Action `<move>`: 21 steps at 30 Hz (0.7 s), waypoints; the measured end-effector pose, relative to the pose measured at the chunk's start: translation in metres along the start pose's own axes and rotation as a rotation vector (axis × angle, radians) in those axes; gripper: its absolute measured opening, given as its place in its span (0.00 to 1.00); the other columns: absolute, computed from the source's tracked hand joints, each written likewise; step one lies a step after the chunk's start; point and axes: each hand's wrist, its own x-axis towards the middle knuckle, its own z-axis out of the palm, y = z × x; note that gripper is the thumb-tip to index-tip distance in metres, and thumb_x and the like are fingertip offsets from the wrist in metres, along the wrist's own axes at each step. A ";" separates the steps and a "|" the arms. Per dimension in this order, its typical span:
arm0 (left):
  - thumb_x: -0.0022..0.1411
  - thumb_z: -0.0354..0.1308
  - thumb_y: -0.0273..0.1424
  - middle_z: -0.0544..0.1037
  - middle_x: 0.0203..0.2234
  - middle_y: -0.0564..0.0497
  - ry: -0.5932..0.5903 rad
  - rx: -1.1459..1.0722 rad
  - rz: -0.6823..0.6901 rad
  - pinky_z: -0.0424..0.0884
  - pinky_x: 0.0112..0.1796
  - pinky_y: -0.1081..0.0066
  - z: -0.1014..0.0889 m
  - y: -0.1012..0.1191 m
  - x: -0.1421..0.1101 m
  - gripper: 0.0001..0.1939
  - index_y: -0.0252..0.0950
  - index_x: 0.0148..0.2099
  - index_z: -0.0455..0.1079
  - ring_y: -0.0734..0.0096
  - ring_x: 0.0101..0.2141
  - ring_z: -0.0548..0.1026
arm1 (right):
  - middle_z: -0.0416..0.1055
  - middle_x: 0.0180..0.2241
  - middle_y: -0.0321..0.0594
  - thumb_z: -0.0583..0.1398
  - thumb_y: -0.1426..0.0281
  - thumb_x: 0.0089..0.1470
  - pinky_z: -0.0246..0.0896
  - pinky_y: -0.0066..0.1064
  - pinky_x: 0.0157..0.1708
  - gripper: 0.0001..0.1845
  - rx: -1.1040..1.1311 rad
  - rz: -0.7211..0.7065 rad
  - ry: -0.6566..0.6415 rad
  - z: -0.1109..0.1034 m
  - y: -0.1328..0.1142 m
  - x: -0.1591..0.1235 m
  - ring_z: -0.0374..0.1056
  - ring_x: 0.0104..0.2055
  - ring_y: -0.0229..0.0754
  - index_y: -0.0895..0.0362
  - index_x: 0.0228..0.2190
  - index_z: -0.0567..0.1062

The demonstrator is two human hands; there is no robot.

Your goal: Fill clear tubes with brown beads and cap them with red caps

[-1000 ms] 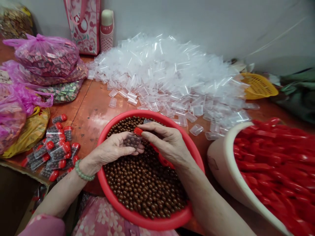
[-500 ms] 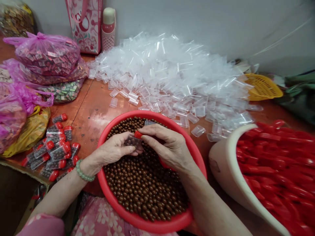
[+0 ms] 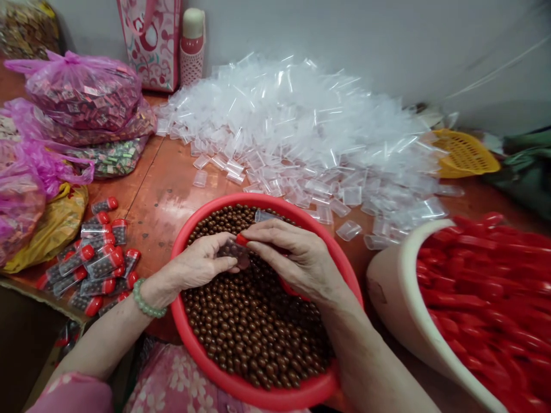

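Observation:
Over a red basin of glossy brown balls, my left hand is closed around a small clear plastic container with dark balls inside. Thumb and fingertips of my right hand pinch a red cap at the container's mouth; whether it is fully seated I cannot tell. Something red shows below my right palm, mostly hidden. Behind my right fingers, an unfilled clear container lies on the balls.
Clear containers form a big heap at the back. A cream bucket of red caps stands right. Capped, filled containers lie left, beside pink bags. A yellow basket, patterned bag and bottle stand behind.
My left fingers have shifted slightly around the container. The red cap stays pinched at its mouth, and the view has moved a little.

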 end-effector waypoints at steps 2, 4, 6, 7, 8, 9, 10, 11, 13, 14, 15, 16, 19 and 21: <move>0.55 0.62 0.26 0.75 0.37 0.50 0.005 0.001 -0.001 0.69 0.45 0.67 0.000 0.000 0.000 0.10 0.33 0.42 0.71 0.73 0.37 0.73 | 0.77 0.35 0.42 0.61 0.70 0.56 0.72 0.35 0.39 0.07 -0.009 0.010 -0.012 0.001 0.000 0.000 0.74 0.38 0.42 0.52 0.36 0.80; 0.55 0.62 0.26 0.75 0.36 0.50 0.016 -0.014 -0.003 0.69 0.44 0.68 -0.001 0.000 -0.001 0.10 0.33 0.42 0.71 0.74 0.37 0.73 | 0.78 0.35 0.42 0.62 0.70 0.55 0.72 0.36 0.39 0.07 -0.001 0.028 0.017 0.000 0.000 0.000 0.74 0.38 0.43 0.52 0.36 0.80; 0.55 0.63 0.26 0.75 0.35 0.50 0.023 -0.027 0.004 0.69 0.44 0.69 -0.001 0.002 -0.001 0.11 0.33 0.42 0.71 0.74 0.36 0.74 | 0.78 0.35 0.40 0.62 0.71 0.55 0.72 0.36 0.40 0.07 0.026 0.056 0.072 -0.002 0.000 -0.001 0.74 0.38 0.42 0.51 0.36 0.80; 0.54 0.63 0.26 0.75 0.35 0.50 0.019 -0.024 0.010 0.69 0.44 0.70 -0.001 0.002 -0.001 0.11 0.33 0.42 0.71 0.74 0.36 0.74 | 0.78 0.35 0.40 0.62 0.71 0.55 0.72 0.36 0.41 0.07 0.045 0.080 0.099 -0.002 0.000 -0.001 0.74 0.38 0.42 0.51 0.36 0.80; 0.54 0.63 0.27 0.76 0.35 0.50 0.012 -0.018 0.018 0.69 0.44 0.70 -0.001 0.003 -0.001 0.11 0.33 0.42 0.72 0.74 0.37 0.74 | 0.78 0.36 0.39 0.62 0.71 0.55 0.71 0.37 0.42 0.08 0.067 0.109 0.124 -0.001 0.000 -0.001 0.74 0.39 0.42 0.50 0.37 0.79; 0.54 0.64 0.28 0.76 0.36 0.50 0.011 -0.009 0.033 0.69 0.44 0.69 -0.001 0.003 0.000 0.12 0.33 0.42 0.72 0.73 0.37 0.73 | 0.78 0.38 0.39 0.62 0.71 0.55 0.71 0.38 0.43 0.08 0.090 0.140 0.143 0.000 -0.001 -0.002 0.74 0.40 0.43 0.50 0.38 0.79; 0.54 0.64 0.28 0.76 0.36 0.50 0.013 0.000 0.052 0.68 0.45 0.69 -0.001 0.003 0.000 0.12 0.33 0.42 0.73 0.73 0.38 0.73 | 0.78 0.39 0.39 0.62 0.70 0.55 0.71 0.38 0.45 0.09 0.109 0.169 0.152 0.003 -0.001 -0.003 0.74 0.41 0.43 0.50 0.39 0.79; 0.54 0.64 0.29 0.76 0.37 0.50 0.021 0.009 0.074 0.67 0.46 0.69 0.000 0.003 0.001 0.12 0.34 0.42 0.73 0.72 0.39 0.73 | 0.78 0.40 0.39 0.62 0.70 0.55 0.71 0.39 0.45 0.10 0.122 0.185 0.155 0.005 -0.002 -0.003 0.74 0.41 0.43 0.50 0.40 0.78; 0.54 0.64 0.31 0.76 0.38 0.50 0.030 0.010 0.106 0.66 0.48 0.69 0.000 0.003 0.001 0.13 0.34 0.43 0.74 0.71 0.40 0.72 | 0.79 0.39 0.39 0.62 0.69 0.55 0.71 0.38 0.44 0.09 0.129 0.180 0.154 0.011 -0.003 -0.004 0.74 0.41 0.43 0.51 0.40 0.78; 0.54 0.64 0.31 0.76 0.38 0.50 0.025 0.007 0.109 0.66 0.47 0.69 0.000 0.002 0.002 0.13 0.34 0.43 0.74 0.72 0.39 0.72 | 0.79 0.38 0.39 0.62 0.70 0.55 0.71 0.37 0.44 0.08 0.125 0.162 0.155 0.015 -0.004 -0.004 0.74 0.40 0.43 0.52 0.39 0.79; 0.54 0.64 0.32 0.76 0.37 0.50 0.012 0.003 0.103 0.66 0.47 0.69 0.000 0.002 0.002 0.14 0.34 0.43 0.74 0.72 0.38 0.72 | 0.79 0.37 0.39 0.62 0.70 0.55 0.71 0.36 0.43 0.08 0.118 0.143 0.158 0.018 -0.005 -0.005 0.74 0.40 0.42 0.52 0.38 0.79; 0.54 0.64 0.32 0.75 0.37 0.50 0.000 -0.002 0.096 0.66 0.45 0.70 0.000 0.002 0.002 0.14 0.33 0.44 0.73 0.73 0.37 0.71 | 0.79 0.36 0.39 0.61 0.71 0.55 0.71 0.36 0.42 0.07 0.113 0.125 0.166 0.020 -0.005 -0.005 0.74 0.39 0.42 0.52 0.37 0.79; 0.55 0.62 0.30 0.74 0.34 0.51 -0.008 0.010 0.093 0.66 0.41 0.72 0.000 0.001 0.002 0.13 0.32 0.44 0.72 0.75 0.34 0.70 | 0.79 0.34 0.38 0.61 0.73 0.55 0.71 0.34 0.41 0.07 0.106 0.085 0.184 0.025 -0.003 -0.005 0.74 0.38 0.40 0.52 0.36 0.79; 0.56 0.61 0.29 0.73 0.32 0.52 -0.001 0.041 0.096 0.67 0.39 0.72 0.000 0.000 0.001 0.12 0.32 0.43 0.72 0.76 0.32 0.69 | 0.79 0.34 0.38 0.61 0.73 0.55 0.71 0.34 0.41 0.07 0.102 0.077 0.179 0.026 -0.001 -0.006 0.74 0.38 0.41 0.52 0.35 0.79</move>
